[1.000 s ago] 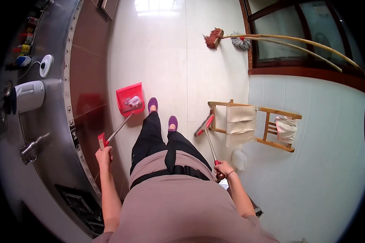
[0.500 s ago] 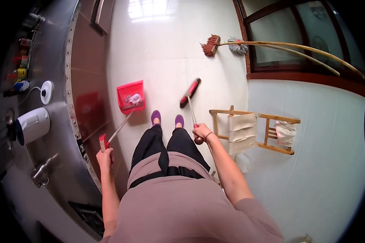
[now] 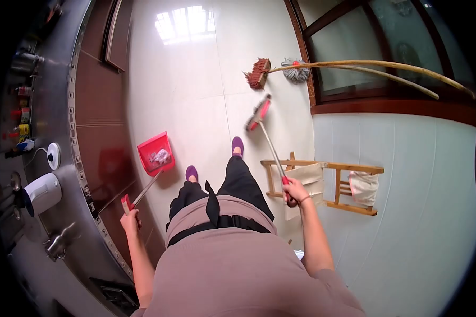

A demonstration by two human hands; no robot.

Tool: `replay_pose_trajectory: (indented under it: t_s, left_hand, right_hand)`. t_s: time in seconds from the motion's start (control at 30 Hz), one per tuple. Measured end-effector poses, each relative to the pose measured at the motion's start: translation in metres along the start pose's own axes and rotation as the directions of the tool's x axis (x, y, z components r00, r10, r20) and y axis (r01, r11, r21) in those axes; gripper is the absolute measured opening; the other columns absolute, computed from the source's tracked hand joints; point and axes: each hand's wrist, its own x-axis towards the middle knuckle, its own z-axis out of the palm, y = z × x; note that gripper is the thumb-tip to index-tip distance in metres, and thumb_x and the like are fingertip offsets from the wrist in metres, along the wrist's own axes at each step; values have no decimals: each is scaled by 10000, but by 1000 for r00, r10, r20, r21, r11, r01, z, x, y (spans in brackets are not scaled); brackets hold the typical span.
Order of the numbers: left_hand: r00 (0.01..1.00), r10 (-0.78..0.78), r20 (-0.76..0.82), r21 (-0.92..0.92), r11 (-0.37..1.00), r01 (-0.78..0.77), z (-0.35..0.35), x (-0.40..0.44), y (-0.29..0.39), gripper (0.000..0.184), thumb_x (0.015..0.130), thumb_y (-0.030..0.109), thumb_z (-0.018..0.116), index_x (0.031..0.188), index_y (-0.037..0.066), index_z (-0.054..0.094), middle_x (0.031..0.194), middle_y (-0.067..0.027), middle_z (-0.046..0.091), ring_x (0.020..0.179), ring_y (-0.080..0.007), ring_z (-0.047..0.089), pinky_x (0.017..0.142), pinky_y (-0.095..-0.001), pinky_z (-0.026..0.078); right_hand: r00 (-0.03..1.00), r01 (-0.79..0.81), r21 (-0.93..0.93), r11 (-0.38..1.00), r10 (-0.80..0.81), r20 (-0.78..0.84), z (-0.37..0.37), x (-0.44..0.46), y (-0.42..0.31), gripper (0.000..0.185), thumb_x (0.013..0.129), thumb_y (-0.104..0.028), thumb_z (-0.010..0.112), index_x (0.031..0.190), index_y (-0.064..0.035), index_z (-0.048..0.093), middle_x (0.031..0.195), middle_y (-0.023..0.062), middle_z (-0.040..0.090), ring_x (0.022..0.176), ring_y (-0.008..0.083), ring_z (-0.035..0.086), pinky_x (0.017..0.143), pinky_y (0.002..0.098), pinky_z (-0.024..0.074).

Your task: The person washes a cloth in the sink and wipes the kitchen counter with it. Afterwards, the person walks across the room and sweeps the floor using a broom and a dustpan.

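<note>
My left hand (image 3: 130, 222) is closed around the handle of a red dustpan (image 3: 156, 141). A crumpled, whitish plastic wrapper (image 3: 159, 157) lies in the pan, which is beside the brown cabinets. In my right hand (image 3: 295, 191) is the handle of a red and black broom (image 3: 259, 113). The broom head, slightly blurred, is at the floor ahead and to the right, close below a reddish mop head (image 3: 257, 74). My fingers wrap both handles.
A folding wooden chair (image 3: 329, 165) with fabric leans at the right wall. A grey mop (image 3: 295, 70) and long poles lie by the dark-framed glass door (image 3: 349, 47). Left is a steel counter (image 3: 69, 158) with a white kettle (image 3: 43, 193). Pale tiles (image 3: 185, 79) cover the floor.
The broom has swung to the right, toward the mops, with my right hand. My right foot has stepped ahead of the left. The dustpan has shifted slightly left and lower in view.
</note>
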Motion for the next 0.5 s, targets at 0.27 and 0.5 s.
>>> replay_pose_trajectory:
  t_s: [0.27,0.5]
  left_hand:
    - [979,-172,-105,-280,950,137,54,-72,13,208,704,123,590,910,92,589,521,31,416,365,-75,354,340,-207,282]
    - [962,-244,-124,-332,924,191,84,-125,36,204,727,125,573,928,90,577,513,38,409,354,-71,345,333,-205,265]
  right_hand:
    - [945,-291,-585,757,134,-297,-168,86,3,65,680,-22,515,683,33,551,581,150,551,503,245,573,465,356,449]
    - [966,-257,-708,658,173,-190,-154,141,-72,145,692,-44,533,670,95,565,568,150,553,480,205,569,440,344,449]
